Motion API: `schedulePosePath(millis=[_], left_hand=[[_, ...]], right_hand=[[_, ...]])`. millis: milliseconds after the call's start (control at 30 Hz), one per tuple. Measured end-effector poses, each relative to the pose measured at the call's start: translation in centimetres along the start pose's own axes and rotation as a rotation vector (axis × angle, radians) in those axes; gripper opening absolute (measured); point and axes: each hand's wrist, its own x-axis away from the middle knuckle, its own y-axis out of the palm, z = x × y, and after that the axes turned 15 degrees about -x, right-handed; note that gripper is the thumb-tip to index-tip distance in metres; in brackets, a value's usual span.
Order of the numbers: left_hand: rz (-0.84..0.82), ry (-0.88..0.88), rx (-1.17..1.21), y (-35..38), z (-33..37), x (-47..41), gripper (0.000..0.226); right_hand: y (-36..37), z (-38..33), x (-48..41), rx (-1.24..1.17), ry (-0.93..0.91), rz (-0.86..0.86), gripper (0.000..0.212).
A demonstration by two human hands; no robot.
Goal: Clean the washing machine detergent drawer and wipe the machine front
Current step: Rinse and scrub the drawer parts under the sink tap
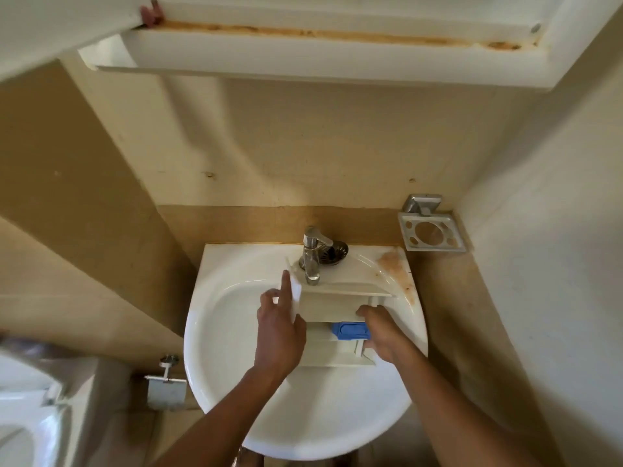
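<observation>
A cream detergent drawer (333, 305) with a blue insert (350, 331) is held over the white sink basin (236, 332), just under the chrome tap (312, 254). My left hand (279, 328) grips the drawer's left end, its front panel, with the index finger stretched up along it. My right hand (381, 332) holds the drawer's right side, fingers curled over the compartments beside the blue insert. No water is seen running. The washing machine is not in view.
A metal sink strainer (333, 252) lies behind the tap. A metal holder (431, 230) is fixed to the wall at right. A paper holder (167, 382) and a toilet (27, 416) are at lower left. A stained white cabinet (303, 52) hangs overhead.
</observation>
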Motion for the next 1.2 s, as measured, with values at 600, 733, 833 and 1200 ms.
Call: schedulePosePath(millis=[600,733,833,1200], left_hand=[[-0.162,-0.155,0.065,0.4,1.1,-1.4,0.095],[-0.113,-0.179,-0.008,-1.4,-0.3,-2.0,0.086],[-0.065,-0.183,0.005,-2.4,-0.8,-2.1,0.082],[-0.135,-0.263,0.138,-2.6,-0.9,-1.1,0.083]], right_hand=[[1.5,-1.2,-0.7,0.281,-0.059,0.135,0.014],[3.6,0.9,-0.2,0.396,0.023,0.032,0.028],[5.4,0.9,0.1,0.411,-0.057,0.04,0.027],[2.5,0.2,1.2,0.405,-0.255,0.158,0.024]])
